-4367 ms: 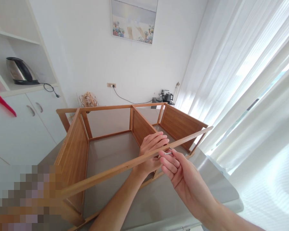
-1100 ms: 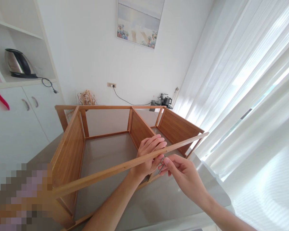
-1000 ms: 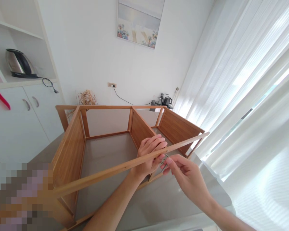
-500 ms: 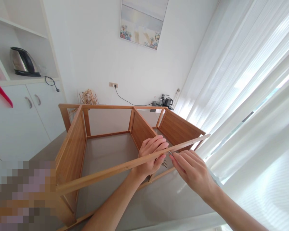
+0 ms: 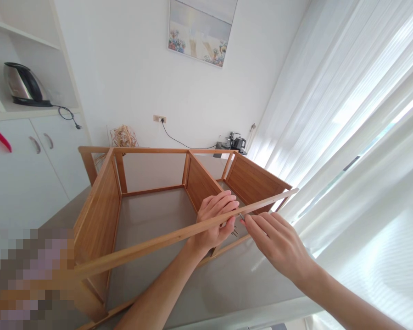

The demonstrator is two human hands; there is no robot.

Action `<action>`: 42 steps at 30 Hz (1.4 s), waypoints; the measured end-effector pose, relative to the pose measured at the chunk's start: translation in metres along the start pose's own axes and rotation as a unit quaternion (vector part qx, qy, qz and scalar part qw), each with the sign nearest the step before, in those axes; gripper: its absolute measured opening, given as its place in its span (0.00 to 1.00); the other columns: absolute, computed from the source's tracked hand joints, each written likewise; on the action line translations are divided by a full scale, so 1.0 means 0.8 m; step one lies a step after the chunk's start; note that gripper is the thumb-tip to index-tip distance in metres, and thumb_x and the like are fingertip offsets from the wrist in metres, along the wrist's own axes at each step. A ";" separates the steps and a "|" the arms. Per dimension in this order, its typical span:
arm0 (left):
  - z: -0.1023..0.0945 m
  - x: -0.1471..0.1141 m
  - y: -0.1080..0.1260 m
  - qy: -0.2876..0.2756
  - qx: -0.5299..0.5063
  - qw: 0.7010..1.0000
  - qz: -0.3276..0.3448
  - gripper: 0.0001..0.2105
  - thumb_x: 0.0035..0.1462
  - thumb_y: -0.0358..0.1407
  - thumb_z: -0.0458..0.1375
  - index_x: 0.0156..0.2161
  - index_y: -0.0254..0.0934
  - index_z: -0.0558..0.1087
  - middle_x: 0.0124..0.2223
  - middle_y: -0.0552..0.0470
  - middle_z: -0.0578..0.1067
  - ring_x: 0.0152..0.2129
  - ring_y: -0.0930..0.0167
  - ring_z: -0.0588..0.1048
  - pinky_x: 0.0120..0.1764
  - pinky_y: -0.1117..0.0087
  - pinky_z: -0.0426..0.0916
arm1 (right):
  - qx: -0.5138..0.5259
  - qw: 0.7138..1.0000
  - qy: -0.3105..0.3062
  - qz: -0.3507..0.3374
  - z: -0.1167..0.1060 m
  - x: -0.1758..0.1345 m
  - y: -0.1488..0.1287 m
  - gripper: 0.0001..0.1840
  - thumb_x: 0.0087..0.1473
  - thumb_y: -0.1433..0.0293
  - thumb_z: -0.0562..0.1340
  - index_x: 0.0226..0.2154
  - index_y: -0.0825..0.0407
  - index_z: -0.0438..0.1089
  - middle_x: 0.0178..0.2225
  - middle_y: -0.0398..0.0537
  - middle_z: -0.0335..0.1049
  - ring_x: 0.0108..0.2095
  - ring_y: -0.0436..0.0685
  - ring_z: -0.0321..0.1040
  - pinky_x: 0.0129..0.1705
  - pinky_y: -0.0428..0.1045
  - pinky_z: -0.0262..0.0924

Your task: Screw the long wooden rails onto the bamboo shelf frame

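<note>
Long, brown wooden frame with three solid panels and open bays (image 5: 203, 178) lies on a smooth grey desk (image 5: 223, 293), stretching across the middle of the view from eight o'clock to three o'clock. Its straight, light-brown wooden near rail (image 5: 151, 247) slants up from eight o'clock towards three o'clock.

The person's left hand (image 5: 211, 211) sits just below centre, at about six o'clock, its fingers clasped around the rail near the middle panel, with the thumb underneath. The right hand (image 5: 277, 240), at four o'clock, has its fingers curled, pinching a slim, silvery metal tool (image 5: 242, 217) whose far end meets the rail or sits right beside it; which, I cannot tell. Several thin, pointed metal pieces (image 5: 234, 232) show just beside the left thumb; whether that hand grips them is unclear.

A silver-and-black electric kettle (image 5: 26, 85) stands on a white shelf at ten o'clock, a framed landscape painting (image 5: 201, 32) hangs at twelve, and sheer white curtains (image 5: 347, 78) fill two o'clock.
</note>
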State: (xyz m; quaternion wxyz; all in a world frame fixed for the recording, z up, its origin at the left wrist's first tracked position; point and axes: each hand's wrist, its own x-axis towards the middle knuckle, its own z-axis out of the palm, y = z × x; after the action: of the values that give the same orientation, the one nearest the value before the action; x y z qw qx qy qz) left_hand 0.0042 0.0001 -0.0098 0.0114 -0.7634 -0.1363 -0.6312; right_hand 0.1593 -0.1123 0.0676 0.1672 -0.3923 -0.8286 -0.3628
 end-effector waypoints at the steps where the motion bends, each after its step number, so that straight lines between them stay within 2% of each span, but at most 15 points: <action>1: 0.000 0.000 0.000 0.000 0.000 1.000 -0.001 0.15 0.63 0.33 0.51 0.53 0.39 0.70 0.52 0.46 0.77 0.58 0.65 0.70 0.55 0.61 0.64 | -0.009 1.000 0.001 -0.008 -0.001 0.002 -0.001 0.06 0.58 0.83 0.59 0.35 0.58 0.69 0.26 0.48 0.66 0.28 0.53 0.57 0.32 0.51 0.52; 6: 0.000 -0.001 0.001 0.002 0.006 1.000 -0.004 0.15 0.63 0.33 0.51 0.53 0.38 0.70 0.53 0.46 0.77 0.58 0.65 0.70 0.55 0.62 0.63 | -0.065 0.996 -0.004 -0.053 -0.005 0.006 0.002 0.09 0.58 0.85 0.57 0.35 0.58 0.70 0.27 0.48 0.67 0.28 0.53 0.59 0.31 0.52 0.52; 13: 0.002 -0.004 0.000 0.004 0.005 1.000 -0.009 0.15 0.63 0.33 0.51 0.54 0.39 0.69 0.53 0.45 0.77 0.58 0.64 0.70 0.55 0.61 0.63 | -0.090 0.991 -0.023 -0.098 -0.008 0.008 0.013 0.09 0.60 0.82 0.56 0.38 0.58 0.71 0.25 0.46 0.64 0.26 0.53 0.58 0.29 0.53 0.52; 26: 0.004 -0.006 0.001 0.005 -0.016 1.000 -0.023 0.14 0.64 0.33 0.51 0.54 0.40 0.69 0.53 0.46 0.76 0.58 0.64 0.69 0.57 0.58 0.62 | -0.029 0.997 -0.017 -0.072 -0.016 0.019 0.014 0.12 0.63 0.81 0.52 0.34 0.54 0.68 0.24 0.44 0.62 0.26 0.53 0.56 0.30 0.51 0.50; 30: 0.005 -0.005 0.003 0.009 -0.019 0.999 -0.031 0.13 0.65 0.34 0.50 0.53 0.40 0.69 0.52 0.46 0.76 0.57 0.64 0.69 0.57 0.58 0.62 | 0.026 0.999 -0.031 -0.031 -0.013 0.019 0.009 0.15 0.64 0.79 0.53 0.26 0.52 0.62 0.23 0.42 0.58 0.25 0.51 0.51 0.29 0.50 0.48; 33: 0.004 -0.002 0.005 0.013 -0.025 0.999 -0.037 0.13 0.65 0.35 0.50 0.51 0.40 0.70 0.51 0.47 0.77 0.57 0.64 0.70 0.56 0.58 0.62 | 0.071 0.997 -0.034 0.009 -0.010 0.017 0.006 0.17 0.65 0.76 0.54 0.24 0.51 0.59 0.23 0.41 0.57 0.24 0.50 0.49 0.29 0.49 0.47; 38: 0.003 0.000 0.006 0.021 -0.031 0.999 -0.036 0.12 0.65 0.35 0.50 0.50 0.41 0.71 0.50 0.48 0.78 0.56 0.65 0.71 0.56 0.59 0.62 | 0.106 0.992 -0.043 0.050 -0.009 0.016 0.007 0.16 0.65 0.74 0.55 0.24 0.50 0.60 0.22 0.41 0.58 0.24 0.51 0.52 0.29 0.49 0.48; 40: 0.004 -0.001 0.005 0.015 -0.024 0.999 -0.040 0.12 0.65 0.36 0.50 0.50 0.41 0.71 0.50 0.48 0.78 0.56 0.65 0.71 0.57 0.59 0.62 | 0.099 0.993 -0.042 0.047 -0.011 0.017 0.008 0.16 0.65 0.74 0.55 0.25 0.50 0.60 0.22 0.41 0.59 0.24 0.51 0.53 0.29 0.49 0.48; 42: 0.004 -0.002 0.004 0.009 -0.018 0.999 -0.043 0.13 0.65 0.36 0.49 0.50 0.41 0.72 0.51 0.48 0.78 0.56 0.65 0.70 0.57 0.59 0.62 | 0.071 0.997 -0.039 0.015 -0.013 0.019 0.009 0.15 0.65 0.76 0.55 0.25 0.51 0.62 0.22 0.41 0.59 0.24 0.51 0.53 0.29 0.50 0.48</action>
State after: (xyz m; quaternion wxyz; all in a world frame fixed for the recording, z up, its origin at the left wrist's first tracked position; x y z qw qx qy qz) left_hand 0.0080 -0.0028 -0.0116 -0.0280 -0.7511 -0.1576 -0.6405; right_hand 0.1553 -0.1089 0.0863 0.1676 -0.4061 -0.8521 -0.2843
